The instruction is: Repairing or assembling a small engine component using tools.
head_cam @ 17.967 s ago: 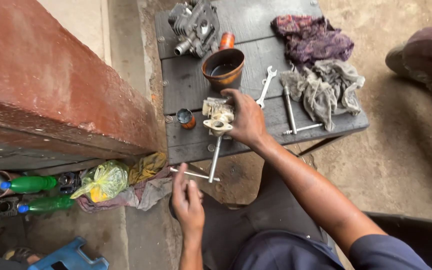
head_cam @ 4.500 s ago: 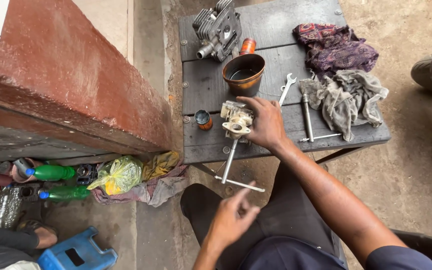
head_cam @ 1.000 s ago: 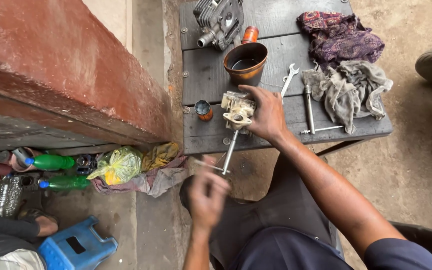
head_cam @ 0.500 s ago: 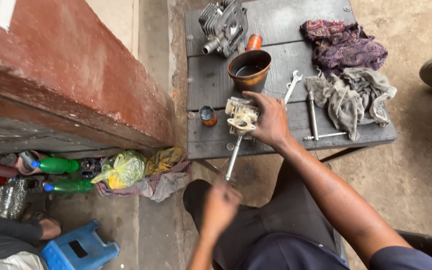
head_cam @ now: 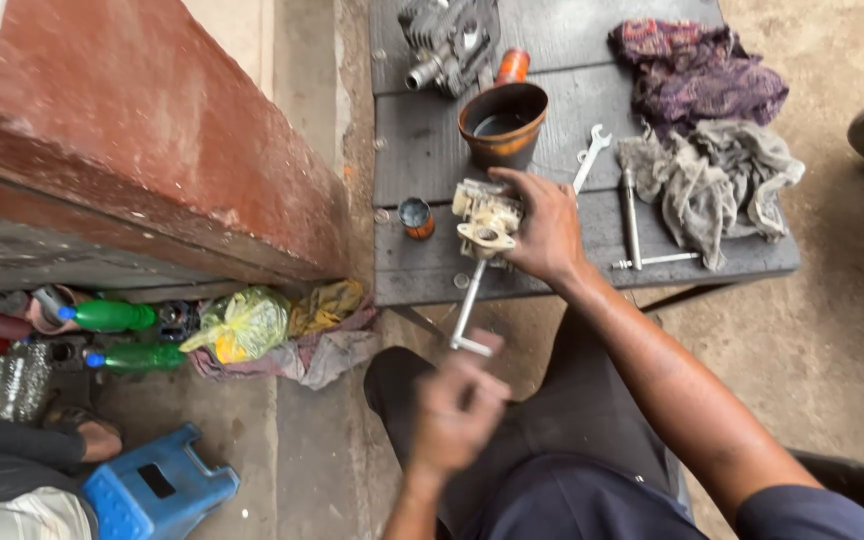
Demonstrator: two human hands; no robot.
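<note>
Looks like a roadside repair spot w/ us: dark plank bench (head_cam: pixel 422 150) on bare dirt, engine part (head_cam: pixel 449 40), spanner (head_cam: pixel 590 157), greasy rags (head_cam: pixel 712 175), oil-stained bowl (head_cam: pixel 502 122), bottles (head_cam: pixel 117 335) piled by a red wall (head_cam: pixel 142 150).

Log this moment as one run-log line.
right hand: grips carburetor on table | left hand: blurred by T-handle wrench

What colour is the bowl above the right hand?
Brown bowl, dark inside; head view, above the right hand.

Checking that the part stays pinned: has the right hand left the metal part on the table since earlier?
No. The right hand still grips the metal part beside the brown bowl, near the table edge.
</note>
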